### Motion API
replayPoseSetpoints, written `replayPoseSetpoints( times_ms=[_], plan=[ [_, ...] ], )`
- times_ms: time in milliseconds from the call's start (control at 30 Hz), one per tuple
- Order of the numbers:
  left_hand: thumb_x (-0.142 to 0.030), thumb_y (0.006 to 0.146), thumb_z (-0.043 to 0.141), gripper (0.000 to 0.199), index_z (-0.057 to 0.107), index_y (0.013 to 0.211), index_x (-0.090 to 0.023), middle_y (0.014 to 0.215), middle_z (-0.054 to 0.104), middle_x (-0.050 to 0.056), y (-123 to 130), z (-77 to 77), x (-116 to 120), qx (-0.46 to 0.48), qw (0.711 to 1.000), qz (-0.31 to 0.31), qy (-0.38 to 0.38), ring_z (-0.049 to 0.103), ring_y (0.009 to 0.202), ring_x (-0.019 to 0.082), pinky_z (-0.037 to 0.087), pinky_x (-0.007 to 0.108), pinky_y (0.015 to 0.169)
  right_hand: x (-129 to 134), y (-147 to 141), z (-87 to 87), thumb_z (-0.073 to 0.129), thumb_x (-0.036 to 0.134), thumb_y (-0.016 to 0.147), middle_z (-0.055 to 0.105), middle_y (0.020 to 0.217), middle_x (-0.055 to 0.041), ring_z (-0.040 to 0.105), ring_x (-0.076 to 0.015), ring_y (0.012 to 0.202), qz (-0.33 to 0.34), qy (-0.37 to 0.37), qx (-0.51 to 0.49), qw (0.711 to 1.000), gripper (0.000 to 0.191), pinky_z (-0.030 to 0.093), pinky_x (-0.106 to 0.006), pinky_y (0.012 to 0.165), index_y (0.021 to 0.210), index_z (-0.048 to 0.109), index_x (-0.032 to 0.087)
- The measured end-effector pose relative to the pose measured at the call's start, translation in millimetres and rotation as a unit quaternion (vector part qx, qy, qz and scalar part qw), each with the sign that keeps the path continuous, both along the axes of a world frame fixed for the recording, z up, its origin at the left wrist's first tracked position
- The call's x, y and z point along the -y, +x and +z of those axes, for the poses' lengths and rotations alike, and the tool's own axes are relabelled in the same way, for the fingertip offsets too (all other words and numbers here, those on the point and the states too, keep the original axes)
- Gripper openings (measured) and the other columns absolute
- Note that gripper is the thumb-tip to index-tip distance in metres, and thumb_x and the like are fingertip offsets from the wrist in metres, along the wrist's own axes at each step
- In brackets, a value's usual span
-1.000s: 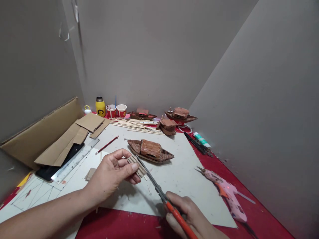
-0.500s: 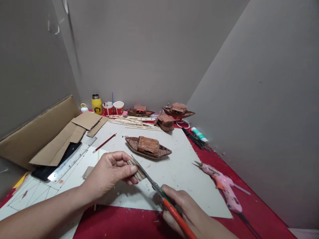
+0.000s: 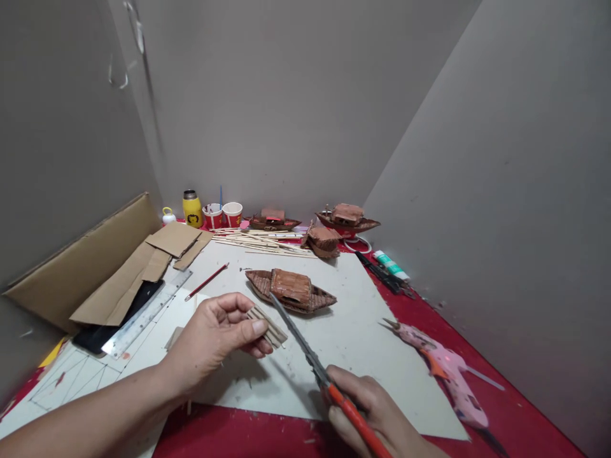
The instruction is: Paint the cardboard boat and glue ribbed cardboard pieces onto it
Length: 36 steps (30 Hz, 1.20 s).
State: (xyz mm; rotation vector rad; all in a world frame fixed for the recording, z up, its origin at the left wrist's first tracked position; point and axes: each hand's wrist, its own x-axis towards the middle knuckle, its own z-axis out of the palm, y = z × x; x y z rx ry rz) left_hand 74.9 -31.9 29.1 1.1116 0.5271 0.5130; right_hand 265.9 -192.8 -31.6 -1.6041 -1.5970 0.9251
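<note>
The left hand pinches a small ribbed piece between thumb and fingers, while at its four o'clock the right hand curls closed round the orange handle of the scissors, blades aimed toward eleven, just beside the piece. From that piece, a brown model boat sits near at one o'clock, with a pencil at ten and thin sticks at twelve. Farther out, a pink glue gun lies at three on the red tabletop.
</note>
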Motion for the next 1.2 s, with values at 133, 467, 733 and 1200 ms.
replayPoseSetpoints(
  times_ms=[133,467,733,1200],
  plan=[
    [-0.022,0.072,0.080,0.023,0.060,0.079,-0.013,0.064,0.072,0.002,-3,9.6,0,0.006,1.000,0.029,0.007,0.066,0.058,0.010,0.052,0.017,0.058,5,5,7.5,0.040,0.060,0.091,0.047,0.070,0.0009,0.044,-0.0147,0.062,-0.024,-0.005,0.039,0.999,0.042,0.043,-0.024,0.060,0.083,0.052,0.021],
    [-0.020,0.072,0.079,0.019,0.062,0.076,-0.013,0.065,0.072,0.001,-3,13.0,-3,-0.014,0.999,0.037,0.034,0.065,0.056,0.008,0.051,0.015,0.056,6,-1,13.5,0.052,0.047,0.088,0.054,0.067,0.0010,0.048,-0.0138,0.058,0.000,-0.012,0.074,0.997,0.024,0.044,-0.022,0.055,0.084,0.053,0.023],
    [-0.020,0.070,0.081,0.021,0.061,0.074,-0.012,0.063,0.071,0.001,-4,12.0,-2,-0.024,0.999,0.019,0.017,0.065,0.055,0.008,0.051,0.015,0.055,11,-4,13.7,0.052,0.043,0.089,0.056,0.069,-0.0002,0.052,-0.0140,0.059,-0.022,-0.027,0.114,0.993,0.021,0.045,-0.021,0.055,0.084,0.056,0.023],
    [-0.022,0.069,0.081,0.022,0.062,0.075,-0.013,0.065,0.070,0.000,-3,8.1,-4,-0.025,1.000,0.012,0.008,0.066,0.057,0.010,0.052,0.018,0.057,8,-9,18.6,0.056,0.041,0.087,0.050,0.061,0.0030,0.043,-0.0110,0.054,-0.024,-0.013,0.103,0.994,0.024,0.039,-0.018,0.049,0.073,0.052,0.022]
  ],
)
